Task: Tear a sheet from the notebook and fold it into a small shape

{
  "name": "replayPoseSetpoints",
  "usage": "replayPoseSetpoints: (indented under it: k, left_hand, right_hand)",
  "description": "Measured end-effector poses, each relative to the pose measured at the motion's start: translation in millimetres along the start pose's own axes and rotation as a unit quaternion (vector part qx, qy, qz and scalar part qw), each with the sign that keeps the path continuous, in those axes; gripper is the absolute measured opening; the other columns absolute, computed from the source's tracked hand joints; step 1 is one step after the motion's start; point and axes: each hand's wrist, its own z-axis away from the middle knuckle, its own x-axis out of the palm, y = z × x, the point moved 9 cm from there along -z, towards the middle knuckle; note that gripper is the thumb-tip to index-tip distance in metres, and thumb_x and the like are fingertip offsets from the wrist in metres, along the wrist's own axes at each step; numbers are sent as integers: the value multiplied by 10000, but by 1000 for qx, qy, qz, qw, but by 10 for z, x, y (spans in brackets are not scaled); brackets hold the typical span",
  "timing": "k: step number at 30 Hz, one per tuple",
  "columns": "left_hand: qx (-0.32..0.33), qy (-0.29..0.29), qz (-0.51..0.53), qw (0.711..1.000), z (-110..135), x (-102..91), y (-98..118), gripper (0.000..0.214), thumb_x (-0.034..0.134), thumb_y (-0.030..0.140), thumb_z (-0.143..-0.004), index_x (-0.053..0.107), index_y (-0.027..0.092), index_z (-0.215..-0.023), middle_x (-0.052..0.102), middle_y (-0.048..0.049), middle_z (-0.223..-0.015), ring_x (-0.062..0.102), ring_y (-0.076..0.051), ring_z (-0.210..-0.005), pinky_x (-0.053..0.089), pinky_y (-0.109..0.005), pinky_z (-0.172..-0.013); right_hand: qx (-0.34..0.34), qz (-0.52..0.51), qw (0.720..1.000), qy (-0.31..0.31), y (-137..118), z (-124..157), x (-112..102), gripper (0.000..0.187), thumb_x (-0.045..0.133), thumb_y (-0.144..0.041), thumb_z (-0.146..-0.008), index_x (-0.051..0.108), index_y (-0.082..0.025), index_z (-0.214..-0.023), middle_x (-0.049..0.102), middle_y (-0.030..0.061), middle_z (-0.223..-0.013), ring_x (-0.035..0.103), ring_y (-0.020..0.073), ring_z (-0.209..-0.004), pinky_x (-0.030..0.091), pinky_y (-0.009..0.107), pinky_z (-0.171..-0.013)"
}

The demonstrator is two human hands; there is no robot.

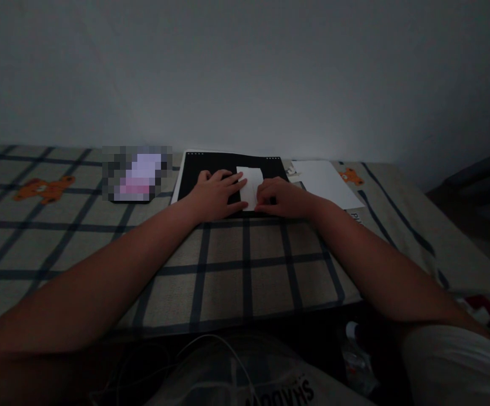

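A small piece of white paper (250,186) lies on a flat black board (191,169), which has rows of small white marks along its far edge. My left hand (218,194) rests flat with its fingers spread, the tips touching the paper's left side. At the paper's right edge, my right hand (279,196) is closed, thumb and fingers pinched on that edge. Part of the paper's right side is hidden behind the right fingers.
Checked cloth (223,270) with orange bear figures covers the table. Left of the board is a lit phone (138,177), its screen blurred out. A larger white sheet (325,183) lies to the right. A wall rises behind. Below the table edge are a thin white cable (211,336) and a clear bottle (357,361).
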Motion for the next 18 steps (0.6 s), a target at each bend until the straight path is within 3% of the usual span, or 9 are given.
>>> replayPoseSetpoints:
  k: [5,10,18]
  left_hand:
    - [0,-1,-2,1000,1,-2,4,644,343,584,-959,339,272,-1522,308,-53,-1599,312,-342,-1370,234,-537,-1033]
    - [-2,-11,-5,1000,2,1,6,647,341,584,-959,326,277,-1528,294,-48,-1606,307,-346,-1369,228,-534,-1035]
    - [-1,-18,-4,1000,-2,13,1,660,345,597,-952,291,298,-1539,278,-32,-1613,291,-356,-1378,229,-536,-1033]
  right_hand:
    - [1,-12,1000,-6,13,5,4,261,570,-366,-913,669,-198,-739,685,44,-841,575,187,-856,388,353,-847]
    - [-8,-27,999,27,63,-13,-15,230,584,-323,-908,683,-192,-747,692,44,-838,578,175,-848,389,335,-837]
    - [33,9,997,70,245,-49,-17,211,601,-313,-906,712,-177,-790,694,60,-908,577,185,-875,358,345,-837]
